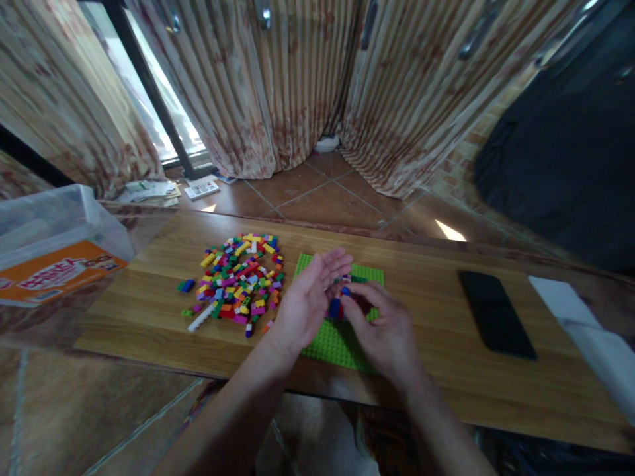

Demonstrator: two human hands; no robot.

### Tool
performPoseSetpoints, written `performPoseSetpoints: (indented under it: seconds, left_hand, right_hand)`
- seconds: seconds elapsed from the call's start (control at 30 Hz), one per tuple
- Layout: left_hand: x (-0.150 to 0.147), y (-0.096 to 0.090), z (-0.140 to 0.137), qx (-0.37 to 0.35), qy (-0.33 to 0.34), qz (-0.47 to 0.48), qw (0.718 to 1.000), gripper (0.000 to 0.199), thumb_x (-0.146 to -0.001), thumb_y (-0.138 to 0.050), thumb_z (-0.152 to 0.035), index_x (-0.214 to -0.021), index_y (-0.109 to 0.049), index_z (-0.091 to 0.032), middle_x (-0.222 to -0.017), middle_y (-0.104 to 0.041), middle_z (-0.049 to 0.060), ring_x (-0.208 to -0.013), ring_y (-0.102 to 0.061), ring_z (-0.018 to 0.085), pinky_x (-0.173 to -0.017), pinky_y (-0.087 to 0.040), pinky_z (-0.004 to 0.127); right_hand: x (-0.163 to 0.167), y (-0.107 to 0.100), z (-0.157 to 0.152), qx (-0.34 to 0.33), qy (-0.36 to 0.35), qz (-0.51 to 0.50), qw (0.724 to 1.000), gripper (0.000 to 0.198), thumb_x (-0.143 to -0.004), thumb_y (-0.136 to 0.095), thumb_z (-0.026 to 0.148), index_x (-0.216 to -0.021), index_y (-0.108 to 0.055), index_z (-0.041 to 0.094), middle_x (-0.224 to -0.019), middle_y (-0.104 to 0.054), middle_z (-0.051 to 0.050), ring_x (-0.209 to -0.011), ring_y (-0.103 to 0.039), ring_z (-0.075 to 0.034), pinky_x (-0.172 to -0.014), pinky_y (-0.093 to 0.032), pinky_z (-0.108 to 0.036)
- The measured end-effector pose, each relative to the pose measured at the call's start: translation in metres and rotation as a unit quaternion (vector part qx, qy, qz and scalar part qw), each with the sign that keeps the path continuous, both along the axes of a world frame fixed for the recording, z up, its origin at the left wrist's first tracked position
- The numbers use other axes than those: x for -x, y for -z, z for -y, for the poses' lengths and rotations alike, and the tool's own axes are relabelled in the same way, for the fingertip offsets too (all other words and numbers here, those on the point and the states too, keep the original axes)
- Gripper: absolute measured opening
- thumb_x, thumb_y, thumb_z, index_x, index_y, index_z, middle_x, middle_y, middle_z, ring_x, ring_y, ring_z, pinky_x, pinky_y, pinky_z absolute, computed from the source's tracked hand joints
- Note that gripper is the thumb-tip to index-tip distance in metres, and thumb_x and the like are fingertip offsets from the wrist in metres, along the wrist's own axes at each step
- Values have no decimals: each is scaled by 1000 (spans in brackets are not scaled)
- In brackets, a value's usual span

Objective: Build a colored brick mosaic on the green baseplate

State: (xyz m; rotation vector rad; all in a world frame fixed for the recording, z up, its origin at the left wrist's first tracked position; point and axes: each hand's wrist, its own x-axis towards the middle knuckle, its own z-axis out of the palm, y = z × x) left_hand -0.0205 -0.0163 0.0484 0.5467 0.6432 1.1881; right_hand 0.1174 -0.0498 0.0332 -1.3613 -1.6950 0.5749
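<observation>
A green studded baseplate (330, 347) lies on the wooden table under both hands. My left hand (310, 301) is held over its left part, palm turned inward and fingers stretched out, holding nothing that I can see. With thumb and fingertips, my right hand (389, 327) pinches a small blue toy brick (346, 291). Just below that brick, between the hands, are more blue bricks (335, 308) in a small build on the plate. My fingers hide much of this build.
Left of the baseplate spreads a pile of loose coloured bricks (243, 284), with a long white piece (202, 317) at its near edge. A clear plastic box (106, 231) stands at the far left. To the right lie a black flat device (496, 314) and white paper (570, 304).
</observation>
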Motion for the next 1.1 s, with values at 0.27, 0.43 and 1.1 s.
performPoseSetpoints:
  seconds: [0.27,0.43,1.1]
  left_hand:
    - [19,1,-14,98,-88,18,991,32,-88,-55,-42,-88,-70,-13,-88,-71,6,-76,-62,11,-73,-49,23]
    - [17,2,-14,127,-88,21,988,27,-88,-56,-35,-84,-70,-11,-78,-68,5,-68,-60,9,-65,-47,20]
    - [16,3,-14,144,-75,-2,987,25,-87,-59,-33,-82,-70,-11,-76,-68,4,-64,-58,8,-62,-45,20]
  right_hand:
    - [-42,3,-10,34,130,-83,987,26,-87,-60,38,-96,-76,20,-88,-73,-5,-80,-67,-20,-72,-53,-32]
    - [-40,12,-12,50,70,-37,996,21,-86,-61,36,-92,-77,24,-101,-68,-6,-96,-64,-21,-79,-51,-34]
    - [-25,34,-26,155,143,-147,966,16,-68,-69,33,-77,-74,21,-98,-70,-6,-91,-64,-22,-84,-48,-37]
